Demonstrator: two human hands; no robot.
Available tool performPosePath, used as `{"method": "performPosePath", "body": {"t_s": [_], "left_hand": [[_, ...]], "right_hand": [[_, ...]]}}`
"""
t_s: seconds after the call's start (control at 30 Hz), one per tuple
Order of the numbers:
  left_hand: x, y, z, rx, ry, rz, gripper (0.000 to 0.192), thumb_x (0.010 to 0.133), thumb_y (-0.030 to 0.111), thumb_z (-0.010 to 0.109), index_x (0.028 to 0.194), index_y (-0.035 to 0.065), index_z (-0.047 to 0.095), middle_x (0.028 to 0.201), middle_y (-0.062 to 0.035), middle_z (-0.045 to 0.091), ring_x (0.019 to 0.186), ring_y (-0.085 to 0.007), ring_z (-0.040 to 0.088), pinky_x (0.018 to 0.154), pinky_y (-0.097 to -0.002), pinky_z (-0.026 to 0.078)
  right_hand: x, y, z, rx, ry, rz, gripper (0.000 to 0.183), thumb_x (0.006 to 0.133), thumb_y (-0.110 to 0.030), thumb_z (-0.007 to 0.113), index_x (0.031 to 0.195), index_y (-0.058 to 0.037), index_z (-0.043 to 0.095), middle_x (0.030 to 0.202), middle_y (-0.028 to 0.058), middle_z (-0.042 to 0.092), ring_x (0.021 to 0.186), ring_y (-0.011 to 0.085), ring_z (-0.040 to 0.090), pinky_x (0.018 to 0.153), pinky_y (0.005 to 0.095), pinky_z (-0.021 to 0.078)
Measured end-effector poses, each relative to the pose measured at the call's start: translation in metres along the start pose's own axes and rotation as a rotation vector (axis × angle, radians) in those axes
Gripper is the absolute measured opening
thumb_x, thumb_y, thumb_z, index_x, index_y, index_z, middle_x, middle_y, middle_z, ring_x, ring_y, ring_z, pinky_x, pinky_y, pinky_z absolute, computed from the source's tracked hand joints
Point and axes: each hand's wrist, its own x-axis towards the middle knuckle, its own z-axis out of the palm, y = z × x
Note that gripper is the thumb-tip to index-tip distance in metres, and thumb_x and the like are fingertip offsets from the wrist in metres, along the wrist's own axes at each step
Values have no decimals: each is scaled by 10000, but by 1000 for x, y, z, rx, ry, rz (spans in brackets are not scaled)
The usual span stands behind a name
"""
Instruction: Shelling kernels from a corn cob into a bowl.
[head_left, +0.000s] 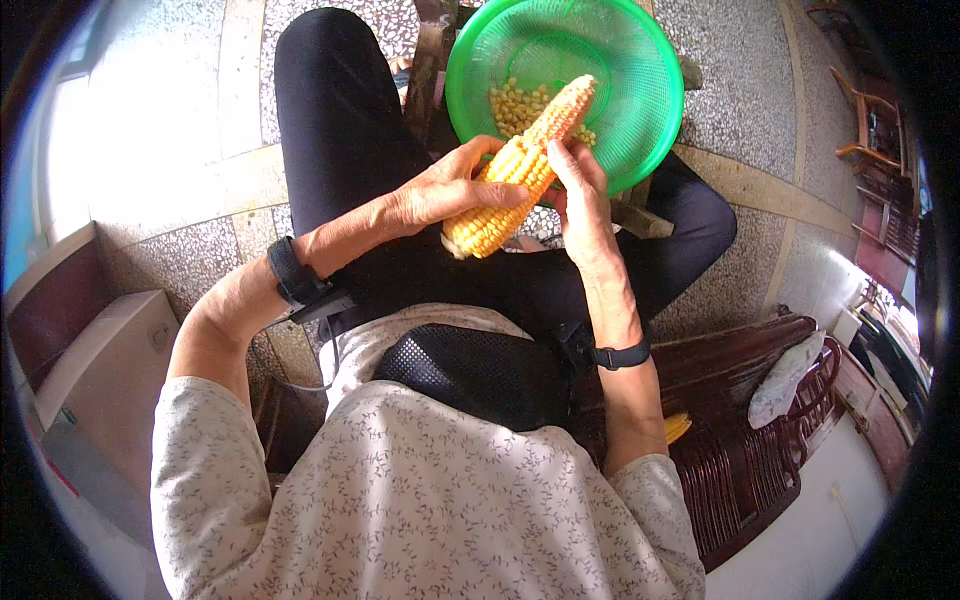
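A yellow corn cob (499, 199) lies aslant between my hands, its thick end towards me. Kernels still cover the near part, while the far, tapering part is bare of them. My left hand (450, 187) grips the cob from the left, thumb across the kernels. From the right, my right hand (585, 195) holds it, with the thumb at the border between kernels and bare cob. Beyond and partly under the cob is a green plastic mesh basket (671, 112) with loose kernels (517, 105) in it. The fingers beneath the cob are partly hidden.
The basket rests on a wooden stand (645, 223) between my knees. A dark wooden slatted bench (720, 375) is at the right, bearing another corn cob (677, 427) and a plastic bag (784, 382). A cardboard box (112, 360) stands at the left.
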Motion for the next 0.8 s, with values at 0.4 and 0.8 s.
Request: {"method": "performPosePath", "body": {"t_s": [0.4, 0.8], "left_hand": [[13, -12, 4, 346, 37, 147, 775, 690, 278, 745, 1261, -24, 318, 1087, -161, 530, 1023, -191, 522, 890, -315, 418], [20, -21, 7, 526, 51, 144, 821, 683, 310, 738, 1267, -54, 289, 1093, -215, 537, 1027, -255, 532, 888, -347, 422]], "right_hand": [[7, 18, -15, -106, 33, -18, 374, 797, -293, 636, 1027, -19, 526, 920, 52, 584, 778, 98, 561, 607, 229, 481], [13, 30, -22, -248, 114, -121, 354, 818, -302, 599, 969, 15, 556, 898, 68, 591, 812, 139, 545, 726, 278, 442]]}}
